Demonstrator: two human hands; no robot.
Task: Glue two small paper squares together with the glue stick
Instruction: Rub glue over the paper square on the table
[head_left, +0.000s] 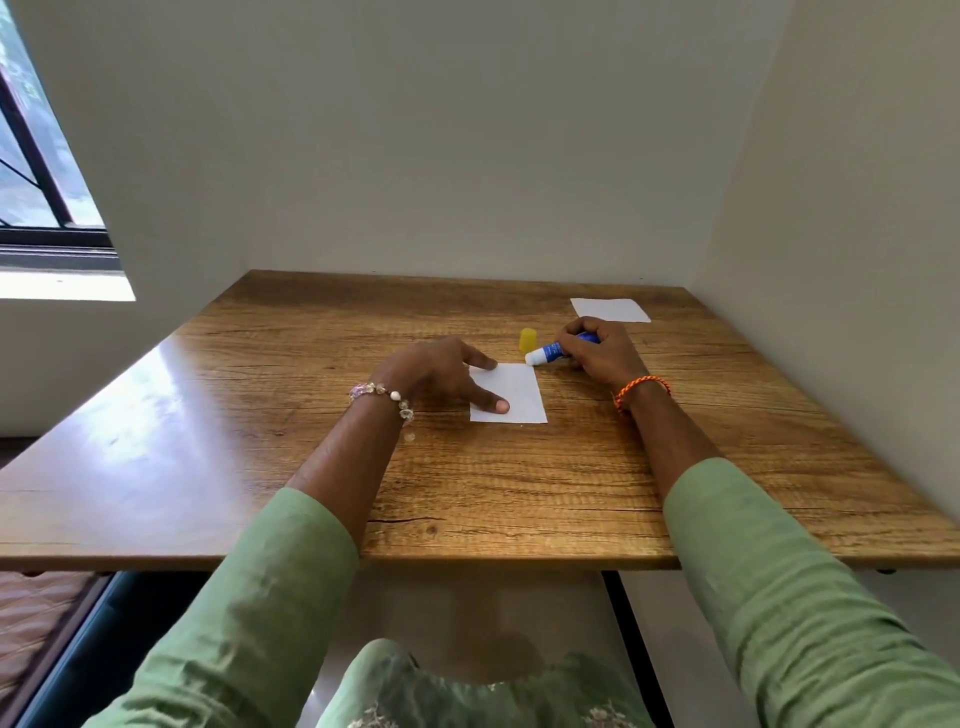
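A white paper square (517, 392) lies near the middle of the wooden table (467, 483). My left hand (436, 371) presses it down with forefinger and thumb spread on its left edge. My right hand (597, 351) grips the blue glue stick (550, 352), uncapped, with its white tip at the paper's far right corner. The yellow cap (528, 339) stands upright just behind the paper. A second white paper square (610, 309) lies flat at the far right of the table, behind my right hand.
Walls close the table in at the back and on the right. A window (36, 171) is at the far left. The table's front edge runs just before my elbows.
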